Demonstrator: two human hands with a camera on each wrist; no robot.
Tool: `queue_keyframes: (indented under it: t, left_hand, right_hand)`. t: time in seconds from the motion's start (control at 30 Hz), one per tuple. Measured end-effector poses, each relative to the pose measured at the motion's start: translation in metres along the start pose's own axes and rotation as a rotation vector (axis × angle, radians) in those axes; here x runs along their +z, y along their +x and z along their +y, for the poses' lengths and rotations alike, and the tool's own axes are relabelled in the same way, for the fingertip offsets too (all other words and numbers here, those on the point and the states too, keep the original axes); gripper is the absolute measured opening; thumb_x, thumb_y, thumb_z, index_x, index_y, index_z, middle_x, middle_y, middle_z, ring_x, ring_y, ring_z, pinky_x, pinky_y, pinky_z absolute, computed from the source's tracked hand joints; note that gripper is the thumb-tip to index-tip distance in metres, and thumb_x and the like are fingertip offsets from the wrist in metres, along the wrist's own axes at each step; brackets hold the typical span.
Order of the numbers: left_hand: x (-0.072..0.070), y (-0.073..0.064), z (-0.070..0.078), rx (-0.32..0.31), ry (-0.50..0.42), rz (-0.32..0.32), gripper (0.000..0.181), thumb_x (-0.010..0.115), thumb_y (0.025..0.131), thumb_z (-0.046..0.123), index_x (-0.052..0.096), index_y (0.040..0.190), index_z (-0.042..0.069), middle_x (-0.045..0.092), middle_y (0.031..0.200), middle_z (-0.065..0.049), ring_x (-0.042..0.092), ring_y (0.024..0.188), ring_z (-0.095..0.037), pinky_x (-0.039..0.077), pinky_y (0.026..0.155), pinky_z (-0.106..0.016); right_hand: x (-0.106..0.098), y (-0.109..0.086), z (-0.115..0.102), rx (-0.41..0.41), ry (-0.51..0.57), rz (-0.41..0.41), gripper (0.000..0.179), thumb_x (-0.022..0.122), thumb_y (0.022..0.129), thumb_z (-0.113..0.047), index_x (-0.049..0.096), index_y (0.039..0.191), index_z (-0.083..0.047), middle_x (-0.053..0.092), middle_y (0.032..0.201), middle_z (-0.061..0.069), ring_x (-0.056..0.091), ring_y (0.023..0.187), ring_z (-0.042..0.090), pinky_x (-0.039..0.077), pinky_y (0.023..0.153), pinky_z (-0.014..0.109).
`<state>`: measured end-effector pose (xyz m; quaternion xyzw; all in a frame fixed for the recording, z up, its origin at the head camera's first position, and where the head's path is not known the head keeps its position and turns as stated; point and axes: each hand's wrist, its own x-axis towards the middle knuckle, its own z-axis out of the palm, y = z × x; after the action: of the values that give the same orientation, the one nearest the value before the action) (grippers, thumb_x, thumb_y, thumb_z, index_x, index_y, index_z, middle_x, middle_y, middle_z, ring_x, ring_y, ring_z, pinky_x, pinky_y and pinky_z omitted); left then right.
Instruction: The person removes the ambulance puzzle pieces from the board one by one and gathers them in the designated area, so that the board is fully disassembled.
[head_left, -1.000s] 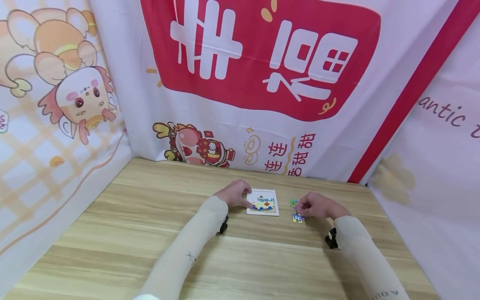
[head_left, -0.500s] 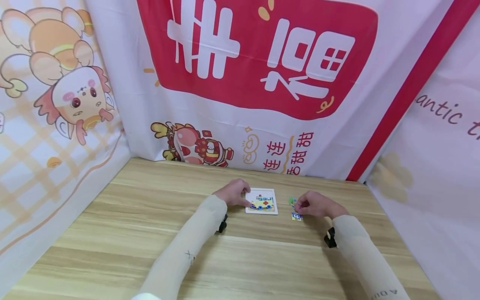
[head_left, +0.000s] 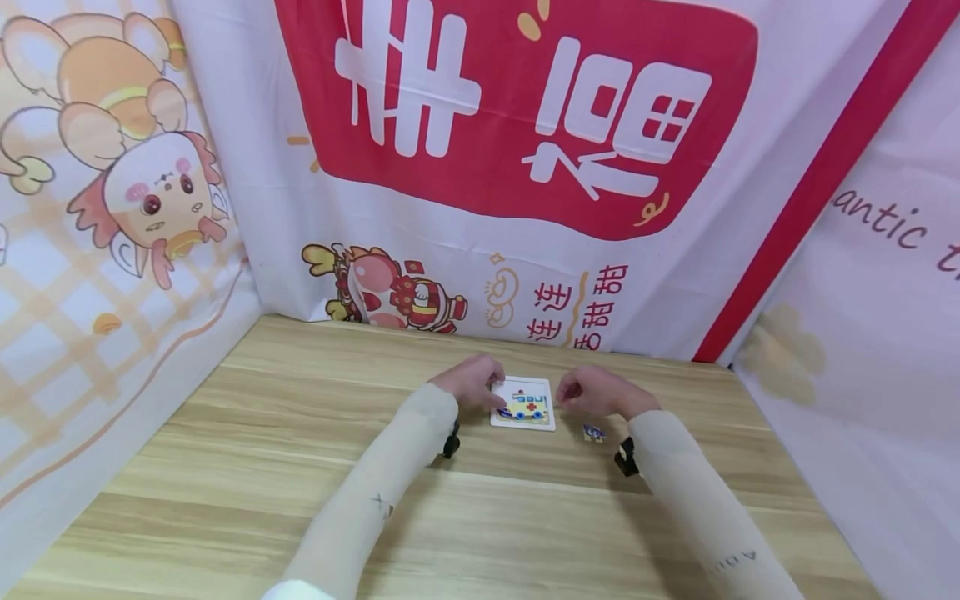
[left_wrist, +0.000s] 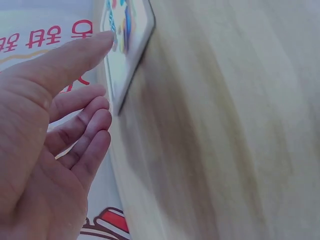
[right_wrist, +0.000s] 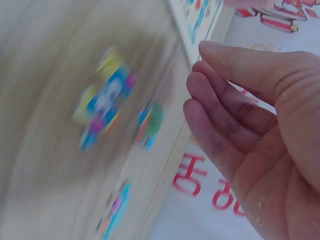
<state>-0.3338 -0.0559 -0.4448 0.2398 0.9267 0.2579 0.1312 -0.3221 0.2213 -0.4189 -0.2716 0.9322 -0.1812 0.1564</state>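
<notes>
A white puzzle board (head_left: 536, 386) with a yellow ambulance picture (head_left: 528, 407) lies flat on the table. My left hand (head_left: 471, 382) is at its left side; the left wrist view shows the thumb reaching over the board and the other fingers (left_wrist: 95, 150) loosely bent. Just off the right edge is my right hand (head_left: 596, 390), its thumb and index finger close together. I see no piece between them, but a small one could be hidden. Loose puzzle pieces lie beside it: a yellow-and-blue one (right_wrist: 107, 97), a green one (right_wrist: 154, 120) and a pink-and-cyan one (right_wrist: 116, 207).
The wood-grain table (head_left: 480, 533) runs back to a printed cloth (head_left: 390, 200) hanging along its far edge. More printed cloth hangs on the left (head_left: 112, 275) and right (head_left: 862, 400). A dark wrist device (head_left: 627, 457) sits under the right forearm.
My right hand has left its place over the loose pieces and moved left, close to the board's right edge. The left hand stays at the board's left side.
</notes>
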Motion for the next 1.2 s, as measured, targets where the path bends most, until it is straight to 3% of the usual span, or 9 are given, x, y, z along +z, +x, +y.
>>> queue_keyframes:
  t: [0.23, 0.47, 0.9, 1.2]
  left_hand:
    - [0.007, 0.006, 0.014, 0.085, 0.04, -0.002, 0.05, 0.086, 0.089, 0.026, 0.07, 0.129, 0.0, 0.072, 0.127, -0.013, 0.066, 0.117, -0.025, 0.054, 0.108, -0.04]
    - [0.017, 0.012, 0.014, 0.099, 0.082, 0.023, 0.048, 0.086, 0.089, 0.027, 0.071, 0.127, 0.0, 0.072, 0.126, -0.012, 0.063, 0.118, -0.024, 0.054, 0.108, -0.038]
    - [0.02, 0.013, 0.008, 0.068, 0.061, 0.042, 0.05, 0.086, 0.09, 0.03, 0.07, 0.13, 0.004, 0.068, 0.128, -0.009, 0.061, 0.118, -0.022, 0.053, 0.109, -0.037]
    - [0.022, 0.011, 0.009, 0.075, 0.054, 0.047, 0.051, 0.085, 0.091, 0.03, 0.069, 0.131, 0.003, 0.067, 0.128, -0.011, 0.06, 0.116, -0.022, 0.052, 0.108, -0.037]
  right_hand:
    - [0.005, 0.026, -0.02, -0.096, -0.063, 0.034, 0.019, 0.074, 0.096, -0.006, 0.077, 0.114, -0.004, 0.078, 0.105, 0.006, 0.07, 0.093, 0.013, 0.061, 0.091, 0.036]
    - [0.013, 0.044, -0.025, -0.154, -0.076, 0.064, 0.02, 0.073, 0.095, 0.0, 0.077, 0.115, 0.001, 0.079, 0.107, 0.014, 0.073, 0.098, 0.024, 0.063, 0.091, 0.038]
    - [0.021, 0.049, -0.019, -0.164, -0.01, 0.065, 0.027, 0.078, 0.09, 0.004, 0.077, 0.116, 0.001, 0.079, 0.106, 0.013, 0.072, 0.092, 0.016, 0.063, 0.085, 0.028]
    - [0.02, 0.05, -0.022, -0.19, -0.041, 0.046, 0.029, 0.072, 0.091, 0.01, 0.078, 0.117, -0.001, 0.079, 0.102, 0.011, 0.065, 0.085, 0.015, 0.056, 0.077, 0.026]
